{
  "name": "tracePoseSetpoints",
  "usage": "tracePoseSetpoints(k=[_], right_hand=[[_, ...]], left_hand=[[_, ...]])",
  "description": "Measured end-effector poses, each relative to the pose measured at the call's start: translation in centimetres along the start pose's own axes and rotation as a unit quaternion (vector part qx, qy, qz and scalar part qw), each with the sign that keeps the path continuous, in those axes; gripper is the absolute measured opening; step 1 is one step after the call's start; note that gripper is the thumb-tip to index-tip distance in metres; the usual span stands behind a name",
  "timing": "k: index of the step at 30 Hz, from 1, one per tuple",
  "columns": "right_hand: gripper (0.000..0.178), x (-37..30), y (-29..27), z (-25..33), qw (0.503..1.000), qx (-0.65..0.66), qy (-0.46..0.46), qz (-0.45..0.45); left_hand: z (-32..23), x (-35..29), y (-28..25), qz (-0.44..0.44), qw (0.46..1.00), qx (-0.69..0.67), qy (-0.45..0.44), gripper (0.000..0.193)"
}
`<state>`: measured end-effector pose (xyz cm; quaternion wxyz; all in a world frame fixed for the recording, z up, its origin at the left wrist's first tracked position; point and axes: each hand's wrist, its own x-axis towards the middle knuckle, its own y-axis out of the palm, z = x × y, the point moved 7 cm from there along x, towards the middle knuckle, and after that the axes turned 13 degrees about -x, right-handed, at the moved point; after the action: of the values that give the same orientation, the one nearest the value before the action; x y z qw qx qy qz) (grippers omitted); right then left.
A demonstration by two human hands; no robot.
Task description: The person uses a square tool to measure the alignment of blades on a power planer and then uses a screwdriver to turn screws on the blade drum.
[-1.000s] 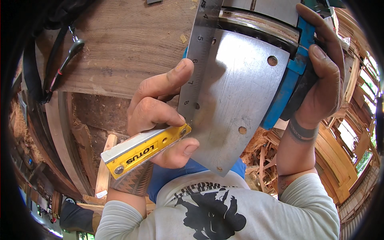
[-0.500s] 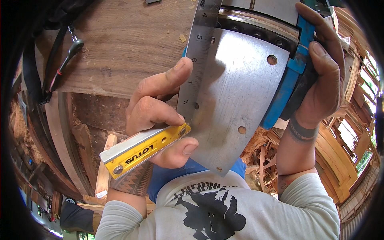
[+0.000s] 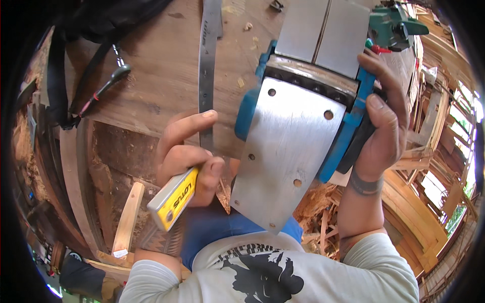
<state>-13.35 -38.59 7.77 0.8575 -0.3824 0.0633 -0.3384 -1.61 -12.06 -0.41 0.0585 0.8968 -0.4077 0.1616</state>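
Observation:
My left hand [image 3: 184,154] is closed around a try square [image 3: 178,198], whose yellow-and-silver stock sticks out below the fingers. Its steel ruled blade [image 3: 206,76] points away from me, apart from and left of the planer. On the right, my right hand [image 3: 385,126] grips the side of a blue electric hand planer [image 3: 283,146], thumb and fingers on its housing. The planer is turned sole up. Its bare metal plate with several holes faces me, and the cutter drum [image 3: 313,76] shows in the gap between the two sole plates.
A wooden board [image 3: 151,76] lies beneath, with a few shavings on it. A screwdriver-like tool [image 3: 118,73] and black straps [image 3: 58,76] are at the left. Another green power tool [image 3: 396,28] stands far right. Wood offcuts [image 3: 414,202] and sawdust pile up around.
The try square has been lifted off the planer's sole and moved left with my left hand. The planer has shifted slightly left and nearer, still in my right hand.

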Motion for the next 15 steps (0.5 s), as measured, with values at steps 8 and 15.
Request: tracePoseSetpoints(k=[8, 15], right_hand=[[0.047, 0.0, 0.3, 0.3, 1.000, 0.013, 0.011, -0.011], [0.049, -0.3, 0.9, 0.9, 0.997, 0.056, 0.050, -0.011]], left_hand=[[1.1, -0.7, -1.2, 0.145, 0.967, 0.209, 0.010, 0.020], [1.4, 0.7, 0.6, 0.203, 0.930, 0.303, -0.057, 0.033]])
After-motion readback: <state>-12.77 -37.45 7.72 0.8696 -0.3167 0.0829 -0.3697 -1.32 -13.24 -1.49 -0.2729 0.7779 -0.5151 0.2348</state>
